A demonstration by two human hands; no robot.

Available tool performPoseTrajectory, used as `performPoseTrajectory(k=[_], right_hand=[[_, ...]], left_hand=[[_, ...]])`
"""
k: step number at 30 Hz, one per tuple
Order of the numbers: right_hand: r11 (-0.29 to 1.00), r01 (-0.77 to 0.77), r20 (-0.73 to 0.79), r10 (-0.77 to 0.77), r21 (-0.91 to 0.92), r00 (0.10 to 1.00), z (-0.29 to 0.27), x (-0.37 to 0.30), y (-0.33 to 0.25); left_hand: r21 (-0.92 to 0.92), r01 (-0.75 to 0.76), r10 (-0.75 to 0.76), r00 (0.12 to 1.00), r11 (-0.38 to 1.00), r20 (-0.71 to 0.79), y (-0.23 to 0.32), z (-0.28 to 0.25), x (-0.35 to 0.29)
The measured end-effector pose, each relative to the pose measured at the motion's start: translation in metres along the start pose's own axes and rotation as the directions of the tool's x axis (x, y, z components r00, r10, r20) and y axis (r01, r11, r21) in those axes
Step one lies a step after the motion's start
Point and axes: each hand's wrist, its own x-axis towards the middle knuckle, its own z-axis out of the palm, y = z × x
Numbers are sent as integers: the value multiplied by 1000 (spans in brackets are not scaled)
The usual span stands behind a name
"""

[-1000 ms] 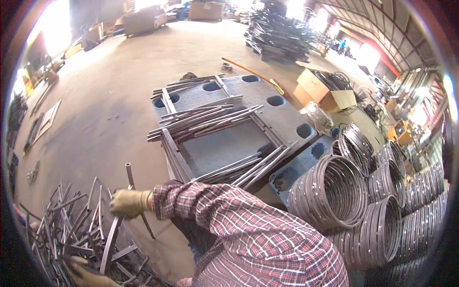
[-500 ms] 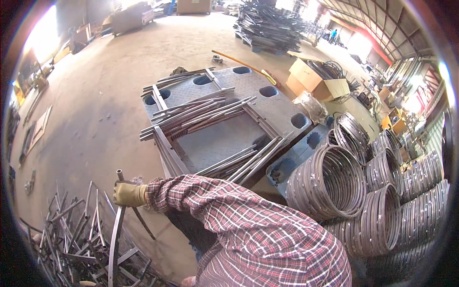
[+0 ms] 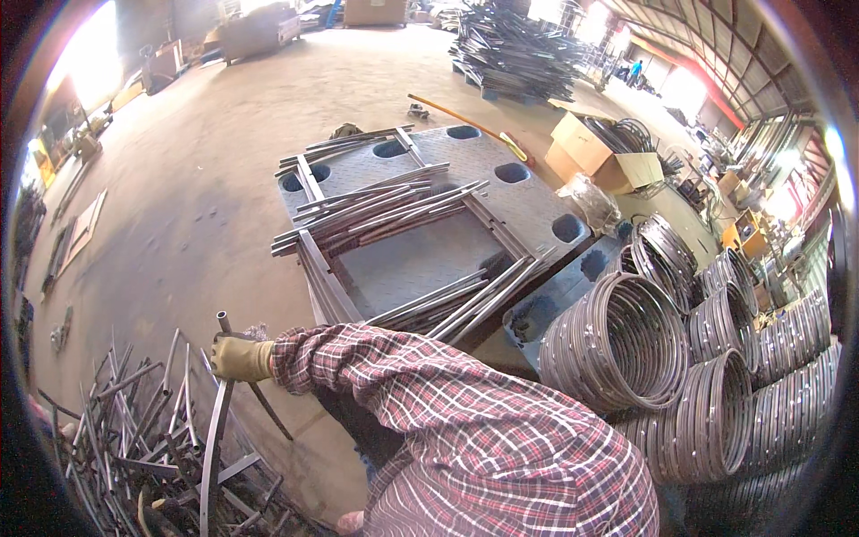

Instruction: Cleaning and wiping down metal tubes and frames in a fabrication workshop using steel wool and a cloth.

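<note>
My right hand (image 3: 240, 357), in a tan work glove and a plaid sleeve, reaches across to the left and is closed around metal pieces. A round metal tube (image 3: 275, 413) sticks out above the fist and slants down below it. From the same grip a curved flat metal bar (image 3: 213, 456) runs down into a heap of loose metal tubes and bars (image 3: 134, 421). Low in that heap, tan gloved fingers (image 3: 159, 519) show, apparently my left hand (image 3: 148, 512); tubes and the frame's edge hide most of it, so its grip is unclear.
Ahead lies a grey-blue plastic pallet (image 3: 420, 148) with metal frames and bundled rods (image 3: 385, 210). Stacked metal rings (image 3: 617, 340) stand at the right. Beyond are an open cardboard box (image 3: 582, 148), an orange-handled tool (image 3: 465, 121) and a large rod pile (image 3: 510, 54).
The view has shifted slightly, so the pallet and rings sit a little further right and lower. More of the tan gloved fingers shows in the heap. My right hand keeps its grip.
</note>
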Motion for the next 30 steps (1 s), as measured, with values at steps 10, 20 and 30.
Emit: performPoseTrajectory(k=[10,20,30], right_hand=[[999,9,-4,-9,-42,1000,-7,-10,4],[927,136,-14,-140,350,990,29,13,3],[970,55,34,-65,238,997,-28,-14,-2]], left_hand=[[173,-40,25,996,984,89,6,0,-8],[187,151,-180,972,971,149,54,5,-3],[39,-40,29,964,998,263,75,4,-21]])
